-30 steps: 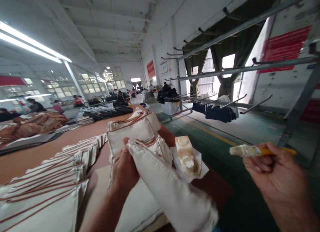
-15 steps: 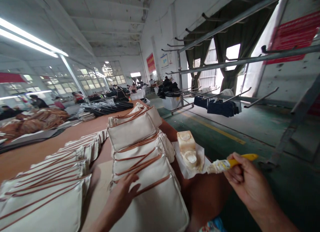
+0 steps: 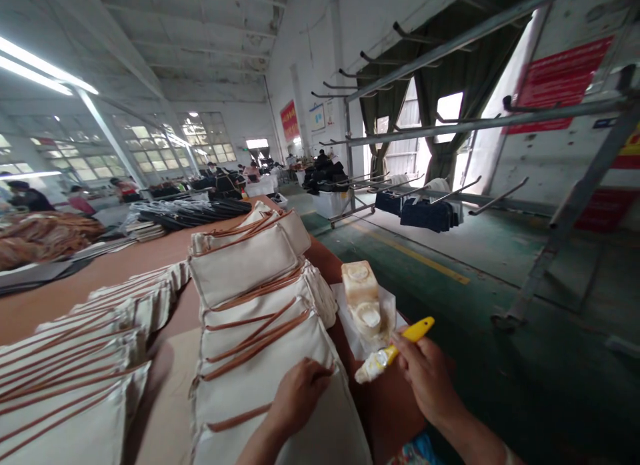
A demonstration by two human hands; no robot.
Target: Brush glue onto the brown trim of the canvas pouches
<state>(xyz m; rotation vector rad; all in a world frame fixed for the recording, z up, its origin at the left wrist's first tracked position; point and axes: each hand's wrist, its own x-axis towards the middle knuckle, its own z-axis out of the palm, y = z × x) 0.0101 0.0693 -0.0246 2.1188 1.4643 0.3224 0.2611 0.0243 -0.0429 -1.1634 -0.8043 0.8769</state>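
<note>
The nearest cream pouch (image 3: pixel 240 446) in the middle row was cut off by the bottom of the view, and the left hand (image 3: pixel 303 393) covered part of its brown strap, so the strap showed only to either side of the fingers. Farther pouches overlapped behind it, most of each one hidden by the next. The row of pouches (image 3: pixel 75 428) on the left ran out of view at the left and bottom, as did the brown table (image 3: pixel 160 246) that carried both rows. A patterned blue cloth (image 3: pixel 417 450) just entered at the bottom edge, too little of it to identify. People (image 3: pixel 30 197) in the far left were small and blurred. The left hand was palm-down on the near pouch with its fingers curled inward; whether they pinched the strap or fabric, or merely rested there, could not be told. The right hand (image 3: pixel 431 379) was closed around the yellow handle of a brush (image 3: pixel 381 359), whose whitened bristles pointed left over the table, just right of the near pouch and apart from it. Beyond the brush, a stained plastic container (image 3: pixel 361 285) sat on a white sheet (image 3: pixel 389 303) at the table's right side. The red sign (image 3: pixel 563 81) on the right wall bore pale lines too blurred to read, and the yellowish characters on the far red banner (image 3: pixel 289 120) were equally illegible.
</note>
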